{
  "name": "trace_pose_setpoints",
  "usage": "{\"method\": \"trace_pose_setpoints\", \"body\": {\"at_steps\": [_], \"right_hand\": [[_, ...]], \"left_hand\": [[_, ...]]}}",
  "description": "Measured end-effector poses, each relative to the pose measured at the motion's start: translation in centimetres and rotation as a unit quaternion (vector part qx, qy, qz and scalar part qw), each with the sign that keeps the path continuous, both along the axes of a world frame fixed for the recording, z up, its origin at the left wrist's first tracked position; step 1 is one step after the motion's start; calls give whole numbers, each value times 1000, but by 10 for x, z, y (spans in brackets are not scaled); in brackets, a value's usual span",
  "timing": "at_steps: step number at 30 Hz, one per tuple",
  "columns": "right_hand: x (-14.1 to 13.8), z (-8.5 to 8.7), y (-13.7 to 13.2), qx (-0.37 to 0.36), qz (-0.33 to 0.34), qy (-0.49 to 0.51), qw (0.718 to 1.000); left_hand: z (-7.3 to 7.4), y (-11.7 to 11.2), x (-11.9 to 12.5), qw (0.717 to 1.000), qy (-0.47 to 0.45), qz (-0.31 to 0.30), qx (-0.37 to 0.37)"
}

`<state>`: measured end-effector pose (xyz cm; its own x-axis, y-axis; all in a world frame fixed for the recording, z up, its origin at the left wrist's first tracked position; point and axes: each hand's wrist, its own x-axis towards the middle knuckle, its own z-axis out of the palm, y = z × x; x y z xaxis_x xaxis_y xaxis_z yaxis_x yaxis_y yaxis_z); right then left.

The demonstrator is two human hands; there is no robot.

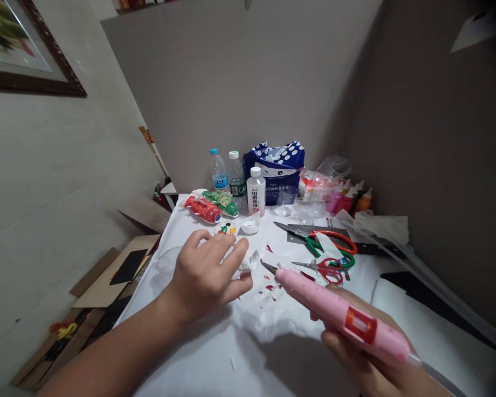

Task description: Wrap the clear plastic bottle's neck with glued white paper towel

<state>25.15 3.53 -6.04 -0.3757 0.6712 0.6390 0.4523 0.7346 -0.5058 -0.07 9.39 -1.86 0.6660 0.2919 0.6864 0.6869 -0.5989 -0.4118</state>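
My right hand [355, 342] is wrapped around a pink hot glue gun [326, 303], its nozzle pointing left and away toward the table's middle. Close to that nozzle, my left hand [210, 267] has its fingers curled about a small whitish crumpled piece [252, 261], which sticks out past the index finger. The fingers' far side is hidden, so the exact grip on it does not show. Small red scraps [269, 287] lie on the white tabletop [190, 358] between the two hands. A white curved piece [251, 223] rests just beyond my left hand.
Red fish [202, 209] and green fish [223, 202] figures lie at the back left, near several bottles [255, 193] and a blue package [279, 171]. Large scissors [330, 240], red-handled scissors [328, 269] and a black-handled knife [380, 249] lie right of centre. Paint bottles [349, 201] stand behind them.
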Motion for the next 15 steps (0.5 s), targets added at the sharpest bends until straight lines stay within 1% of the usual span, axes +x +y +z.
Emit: {"method": "trace_pose_setpoints", "body": {"at_steps": [3,6,10,15], "right_hand": [[-3,2,1,-11,2,-25,1000],[-3,-2,1,-30,15,-39,999],[-3,-5,1,-61,26,-38,997],[-5,-2,0,-90,23,-33,995]], "left_hand": [[-1,-1,1,1000,6,1,-8],[-1,-2,2,1000,11,-1,-6],[-2,-2,3,1000,12,-3,-9],[-5,-3,4,1000,15,2,-17]]}}
